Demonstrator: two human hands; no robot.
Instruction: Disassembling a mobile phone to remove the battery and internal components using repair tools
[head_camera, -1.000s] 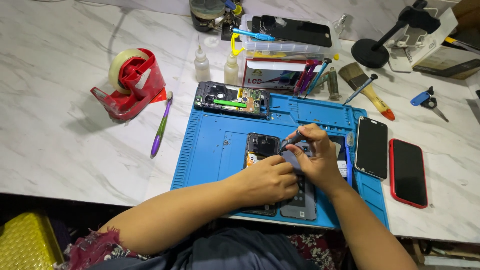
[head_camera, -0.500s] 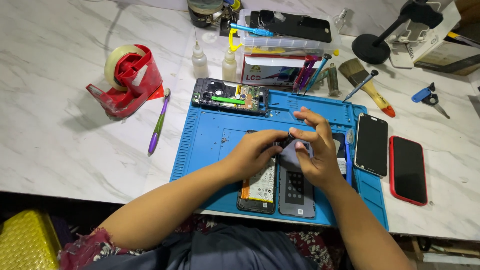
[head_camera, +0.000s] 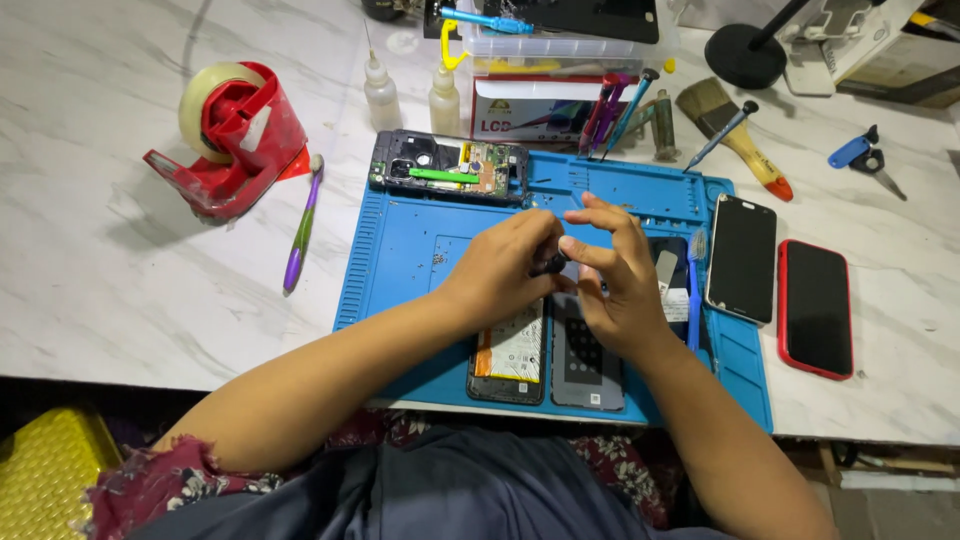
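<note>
Near the table's front edge, our left hand (head_camera: 505, 265) and right hand (head_camera: 615, 275) pinch a small dark part (head_camera: 553, 264) above an opened phone (head_camera: 510, 350); refitting it needs careful alignment.

Small dark piece (head_camera: 551, 265) pinched between left hand (head_camera: 505, 270) and right hand (head_camera: 615, 275), mid-frame: too covered to identify. Hands hide upper ends of opened phone (head_camera: 510, 355) and grey panel (head_camera: 587, 360). Clear box (head_camera: 560, 45) cut by top edge.

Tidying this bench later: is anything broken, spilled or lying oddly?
Two phones are opened up: one at the blue mat's top edge shows its circuit board, another below the hands lies backless, its battery bare. Small specks dot the mat. No spills.
</note>
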